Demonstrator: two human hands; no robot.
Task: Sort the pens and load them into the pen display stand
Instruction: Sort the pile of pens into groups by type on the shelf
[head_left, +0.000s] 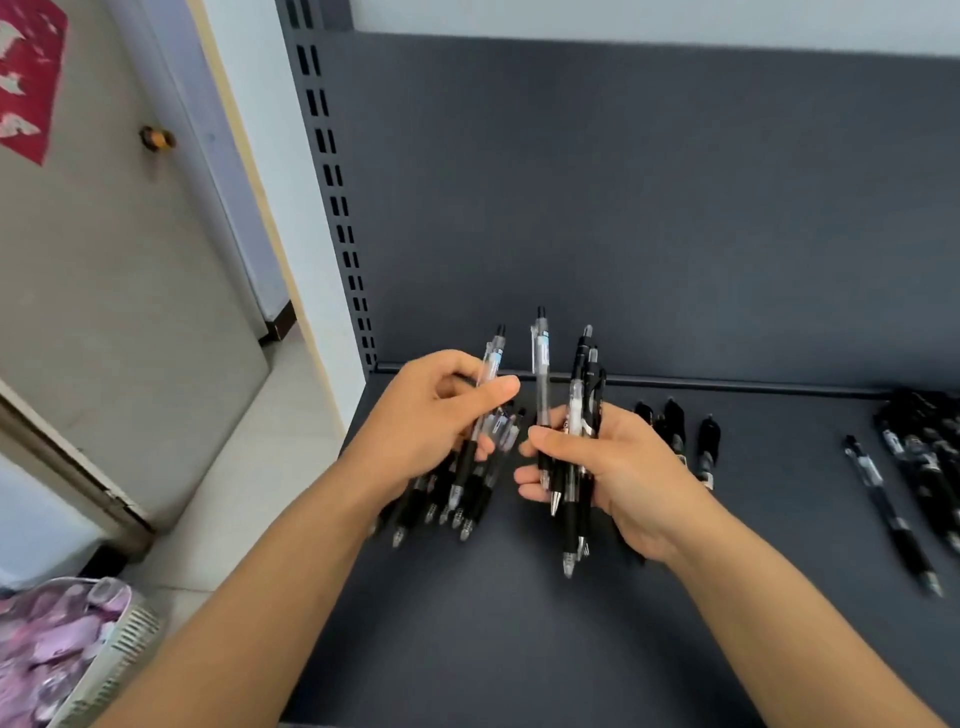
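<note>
Hands work over a dark grey shelf. Left hand pinches one clear pen between thumb and curled fingers, clicker end up, leaning right. Blurred cluster of pens sits just under that hand, tips toward the camera; cannot tell whether it is held or lying on the shelf. Right hand grips a bundle of pens, fingers wrapped round it, clickers up. Three black pens lie behind the right hand near the back panel. Single pen lies further right, a heap of pens at the far right edge. Door at left, basket bottom left.
</note>
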